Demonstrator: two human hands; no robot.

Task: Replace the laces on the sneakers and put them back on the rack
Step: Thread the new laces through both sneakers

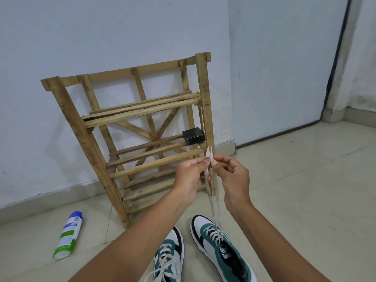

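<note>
both hands (211,176) pinch the lace (213,202) ends together; left sneaker (168,259) cut off by the frame.

Both hands are up in front of the wooden rack (130,127), left hand (190,178) and right hand (234,178) each pinching a white lace end (209,154). The laces run down to the right sneaker (221,247). Second sneaker (168,255) sits just beside it, spray can (68,235) lying on the floor.

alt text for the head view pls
Two hands, left hand and right hand, pinch both lace ends pulled up from the right sneaker on the floor, beside the left sneaker. Behind stands a wooden rack; a spray can lies left.
</note>
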